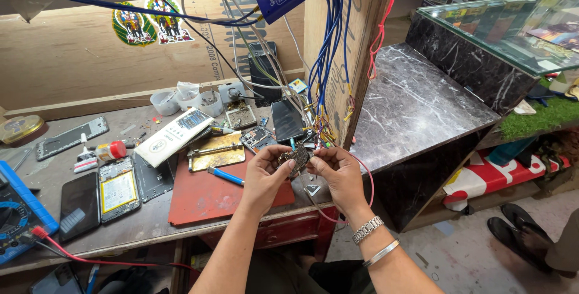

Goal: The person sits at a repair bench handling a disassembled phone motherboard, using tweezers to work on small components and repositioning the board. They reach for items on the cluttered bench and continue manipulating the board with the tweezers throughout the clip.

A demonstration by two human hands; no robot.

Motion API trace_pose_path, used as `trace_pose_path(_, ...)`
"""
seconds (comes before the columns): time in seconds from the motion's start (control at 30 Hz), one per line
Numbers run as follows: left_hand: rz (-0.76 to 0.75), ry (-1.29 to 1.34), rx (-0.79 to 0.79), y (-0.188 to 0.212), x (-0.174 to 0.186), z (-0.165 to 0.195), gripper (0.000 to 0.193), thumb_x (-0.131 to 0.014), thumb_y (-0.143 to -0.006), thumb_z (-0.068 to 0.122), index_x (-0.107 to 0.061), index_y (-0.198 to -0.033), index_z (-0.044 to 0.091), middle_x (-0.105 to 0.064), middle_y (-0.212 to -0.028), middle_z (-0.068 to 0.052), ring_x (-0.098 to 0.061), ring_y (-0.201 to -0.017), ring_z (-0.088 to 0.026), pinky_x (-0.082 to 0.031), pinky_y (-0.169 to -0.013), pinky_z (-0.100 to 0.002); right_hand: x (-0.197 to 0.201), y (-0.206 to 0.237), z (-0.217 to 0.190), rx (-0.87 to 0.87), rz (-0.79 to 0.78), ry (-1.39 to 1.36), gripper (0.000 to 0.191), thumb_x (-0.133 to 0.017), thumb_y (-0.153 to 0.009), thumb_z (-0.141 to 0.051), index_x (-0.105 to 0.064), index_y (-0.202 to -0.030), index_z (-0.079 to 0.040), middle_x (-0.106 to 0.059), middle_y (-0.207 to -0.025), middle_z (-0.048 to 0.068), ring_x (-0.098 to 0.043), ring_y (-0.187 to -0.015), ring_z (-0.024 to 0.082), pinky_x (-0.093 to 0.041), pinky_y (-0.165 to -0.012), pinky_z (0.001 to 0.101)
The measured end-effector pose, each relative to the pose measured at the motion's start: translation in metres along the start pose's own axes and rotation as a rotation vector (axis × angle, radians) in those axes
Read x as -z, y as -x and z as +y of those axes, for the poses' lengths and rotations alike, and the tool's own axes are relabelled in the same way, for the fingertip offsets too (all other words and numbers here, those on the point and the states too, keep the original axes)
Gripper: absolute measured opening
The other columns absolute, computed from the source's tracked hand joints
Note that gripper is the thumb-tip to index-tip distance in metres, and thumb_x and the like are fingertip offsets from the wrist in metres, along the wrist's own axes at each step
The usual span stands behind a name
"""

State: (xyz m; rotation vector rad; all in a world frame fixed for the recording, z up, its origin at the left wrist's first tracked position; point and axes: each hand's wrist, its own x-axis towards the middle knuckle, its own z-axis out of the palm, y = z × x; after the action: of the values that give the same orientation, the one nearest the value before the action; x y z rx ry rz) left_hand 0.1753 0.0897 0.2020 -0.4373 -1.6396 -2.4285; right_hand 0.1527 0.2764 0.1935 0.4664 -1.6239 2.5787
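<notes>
Now | L hand (263, 170) + R hand (339, 172) pinch small board (295, 159) btwn fingertips, frame centre, lifted over red mat (205, 197) prob. for close look; blue tool (225, 176) on mat just left; open phone (118, 190) lower left; wires (325, 59) hang above

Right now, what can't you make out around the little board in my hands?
Head view only:
- Small circuit board: its underside and middle, covered by left hand and right hand fingers.
- Board components: too small to identify.
- Blue meter: cut off by the left edge.
- Black sandals: wearer cut off at the right edge.
</notes>
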Motion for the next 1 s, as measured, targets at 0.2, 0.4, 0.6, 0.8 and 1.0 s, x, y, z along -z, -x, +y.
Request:
trace_pose_path(0.2, 0.000, -0.002, -0.006, 0.001, 0.001, 0.002, 0.030, -0.072, -0.093, 0.001, -0.063, -0.121, -0.002, -0.072, -0.104, -0.006, -0.067, -0.088, -0.009, -0.060, -0.078, -0.026, -0.004, 0.001, -0.002, -0.002, 0.002, 0.011, 0.012, -0.069, -0.093, -0.001, -0.066, -0.104, 0.003, -0.072, -0.097, 0.011, -0.074, -0.088, 0.019, -0.065, -0.084, 0.0357)
trace_pose_path(0.4, 0.003, 0.000, 0.002, 0.000, -0.001, 0.002, 0.031, -0.073, -0.092, 0.002, -0.062, -0.121, -0.002, -0.071, -0.104, -0.006, -0.067, -0.089, -0.009, -0.061, -0.078, -0.026, -0.004, 0.001, -0.004, 0.002, 0.004, 0.003, 0.012, -0.069, -0.093, 0.000, -0.066, -0.104, 0.003, -0.072, -0.097, 0.011, -0.074, -0.089, 0.019, -0.065, -0.084, 0.0357)
trace_pose_path(0.6, 0.001, -0.016, -0.019, 0.005, 0.004, 0.003, 0.031, -0.073, -0.092, 0.002, -0.062, -0.121, -0.002, -0.071, -0.103, -0.006, -0.067, -0.087, -0.009, -0.060, -0.077, -0.026, -0.007, 0.005, 0.001, 0.009, 0.001, 0.001, 0.011, -0.069, -0.094, 0.000, -0.065, -0.103, 0.003, -0.072, -0.097, 0.010, -0.074, -0.089, 0.019, -0.065, -0.084, 0.0360)
trace_pose_path(0.8, 0.004, -0.051, -0.055, 0.008, 0.007, -0.005, 0.029, -0.073, -0.093, 0.001, -0.063, -0.120, -0.002, -0.070, -0.103, -0.005, -0.065, -0.087, -0.008, -0.058, -0.077, -0.025, -0.002, 0.007, 0.007, 0.029, -0.014, 0.011, 0.013, -0.069, -0.094, 0.000, -0.066, -0.106, 0.002, -0.073, -0.099, 0.010, -0.074, -0.089, 0.019, -0.064, -0.083, 0.0358)
trace_pose_path(1.0, 0.006, -0.032, -0.049, 0.005, 0.013, -0.014, 0.028, -0.072, -0.094, 0.002, -0.063, -0.120, -0.001, -0.070, -0.104, -0.004, -0.065, -0.088, -0.006, -0.058, -0.077, -0.024, 0.001, 0.003, 0.019, 0.033, -0.010, -0.001, 0.013, -0.070, -0.094, -0.001, -0.066, -0.106, 0.003, -0.072, -0.098, 0.010, -0.074, -0.089, 0.019, -0.065, -0.084, 0.0365)
